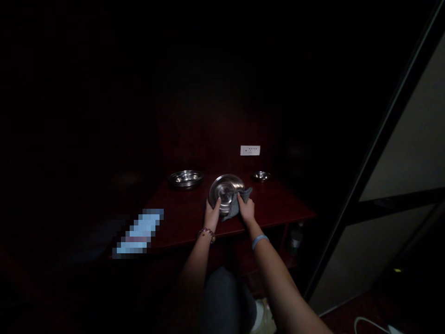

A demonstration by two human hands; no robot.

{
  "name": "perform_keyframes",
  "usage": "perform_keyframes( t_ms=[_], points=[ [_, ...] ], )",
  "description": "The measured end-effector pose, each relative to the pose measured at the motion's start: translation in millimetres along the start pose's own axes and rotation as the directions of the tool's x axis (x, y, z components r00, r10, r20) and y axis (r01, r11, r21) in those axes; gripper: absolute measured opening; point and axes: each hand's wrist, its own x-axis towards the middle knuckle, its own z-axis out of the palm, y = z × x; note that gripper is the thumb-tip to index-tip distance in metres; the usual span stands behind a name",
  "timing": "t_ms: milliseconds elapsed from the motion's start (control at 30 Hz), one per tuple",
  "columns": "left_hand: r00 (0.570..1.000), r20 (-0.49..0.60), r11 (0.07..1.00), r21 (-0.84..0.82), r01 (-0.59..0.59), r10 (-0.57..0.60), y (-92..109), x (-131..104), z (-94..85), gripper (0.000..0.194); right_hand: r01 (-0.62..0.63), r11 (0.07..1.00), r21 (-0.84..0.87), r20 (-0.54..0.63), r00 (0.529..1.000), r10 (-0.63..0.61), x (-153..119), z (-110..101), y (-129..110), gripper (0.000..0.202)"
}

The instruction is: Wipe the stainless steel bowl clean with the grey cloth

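Observation:
A shiny steel bowl is tilted up above the front part of a dark red table, its hollow side facing me. My left hand grips its lower left rim, thumb on the inside. In my right hand is a grey cloth, pinched against the bowl's lower right side; the cloth covers part of the rim there. Behind to the left sit steel bowls, seemingly stacked. A smaller steel bowl rests at the back right.
A white power socket is on the back wall. A blurred-out bright screen lies at the left. Under the table's right side stands a jar-like container. A framed sliding panel bounds the right; a white cable is on the floor.

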Motion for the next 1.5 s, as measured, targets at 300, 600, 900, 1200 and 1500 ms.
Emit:
perform_keyframes(
  t_ms=[300,600,900,1200,1500],
  points=[
    [0.992,0.123,1.0,0.024,0.02,-0.022,-4,-1,0.8,0.043,-0.063,0.995,0.072,-0.022,0.998,0.065,1,-1,-2,0.048],
    [0.979,0.201,0.994,0.093,-0.065,0.045,-17,5,-1.7,0.055,-0.085,0.989,0.12,-0.058,0.994,0.092,-2,-2,-8,0.053],
    [0.986,0.161,0.991,0.131,0.019,-0.04,-20,9,-3.1,0.036,-0.033,0.996,0.083,0.054,0.998,0.029,-3,-1,-4,0.04],
    [0.983,0.182,0.996,0.072,-0.05,0.036,-20,10,-3.5,0.031,-0.013,0.998,0.062,0.129,0.992,0.005,-4,-1,-3,0.04],
    [0.988,0.147,0.998,0.048,0.033,-0.04,-22,10,-4.2,0.03,-0.004,0.999,0.045,0.086,0.996,0.0,1,3,8,0.046]
  ],
)
